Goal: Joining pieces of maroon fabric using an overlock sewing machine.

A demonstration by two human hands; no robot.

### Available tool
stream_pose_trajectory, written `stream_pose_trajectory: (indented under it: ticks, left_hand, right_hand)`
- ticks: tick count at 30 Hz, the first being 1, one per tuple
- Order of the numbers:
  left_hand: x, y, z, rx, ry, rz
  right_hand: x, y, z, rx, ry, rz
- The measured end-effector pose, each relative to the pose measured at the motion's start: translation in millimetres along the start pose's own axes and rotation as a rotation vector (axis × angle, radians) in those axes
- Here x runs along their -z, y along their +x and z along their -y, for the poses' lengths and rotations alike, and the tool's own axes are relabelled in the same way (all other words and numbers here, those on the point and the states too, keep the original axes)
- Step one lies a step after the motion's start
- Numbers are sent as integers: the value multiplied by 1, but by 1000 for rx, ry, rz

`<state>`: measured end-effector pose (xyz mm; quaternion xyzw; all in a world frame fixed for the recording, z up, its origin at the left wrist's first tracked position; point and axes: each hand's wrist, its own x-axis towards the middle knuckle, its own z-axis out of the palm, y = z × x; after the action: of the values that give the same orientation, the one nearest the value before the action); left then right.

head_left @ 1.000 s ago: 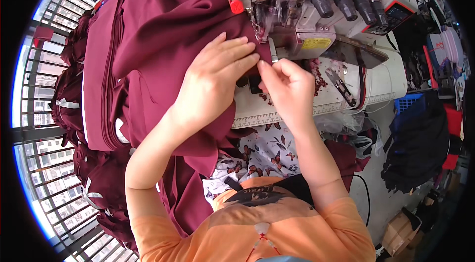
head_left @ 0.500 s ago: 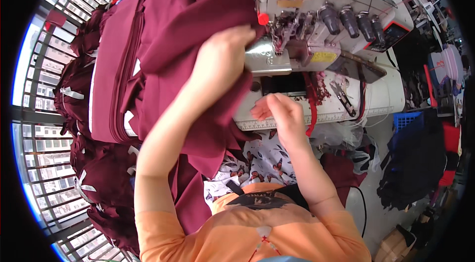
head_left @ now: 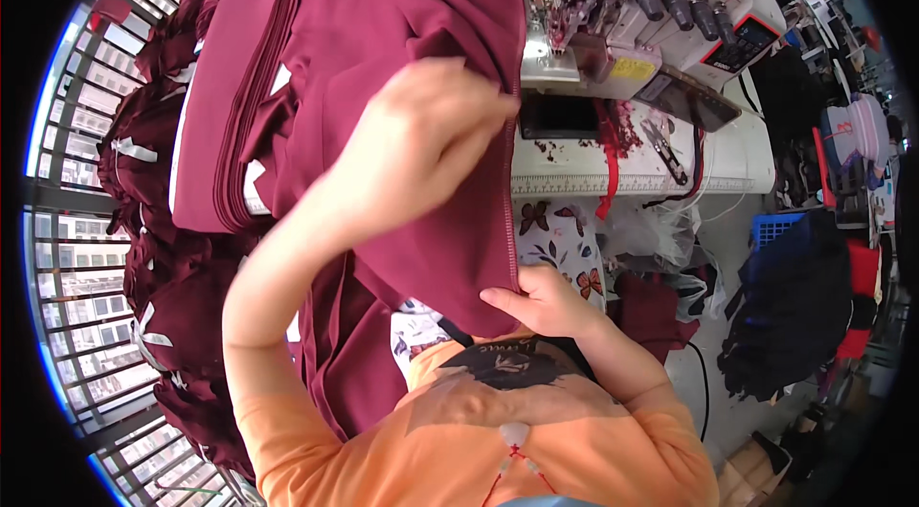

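Note:
A large piece of maroon fabric [head_left: 431, 248] hangs over the table's front edge, its right edge finished with a line of overlock stitching. My right hand [head_left: 550, 304] pinches the lower end of that stitched edge, thumb on top, close to my body. Higher up, my left hand [head_left: 421, 129] is blurred, with fingers curled together at the same edge. Between the hands the edge runs nearly straight. Just beyond, to the right, stands a white overlock sewing machine [head_left: 613, 38]; the fabric lies beside its presser-foot area, and I cannot tell whether any is under the foot.
A folded maroon stack [head_left: 225, 114] lies on the left, with tied maroon bundles [head_left: 144, 258] beside the barred window. Thread snips [head_left: 662, 148], a red strip [head_left: 610, 162] and a phone-like dark slab [head_left: 694, 97] are on the table [head_left: 732, 157]. A blue crate [head_left: 773, 229] stands right.
My right hand has moved down toward my body and now grips the fabric's edge. The fabric has been drawn out straight along its stitched side, and my left hand has moved slightly nearer.

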<state>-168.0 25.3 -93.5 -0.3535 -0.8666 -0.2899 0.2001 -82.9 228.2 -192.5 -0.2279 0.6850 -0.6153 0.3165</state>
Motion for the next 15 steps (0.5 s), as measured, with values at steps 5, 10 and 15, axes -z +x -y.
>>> stream_pose_trajectory:
  ticks: [5, 10, 15]
  left_hand:
    - [-22, 34, 20, -167, -147, 212]
    - [-30, 25, 18, -238, 96, 417]
    - [-1, 21, 12, -39, -96, 356]
  right_hand:
    - [4, -35, 2, -11, -185, -30]
    - [35, -62, 24, 121, -281, -131]
    - [65, -79, 44, 46, -30, -563]
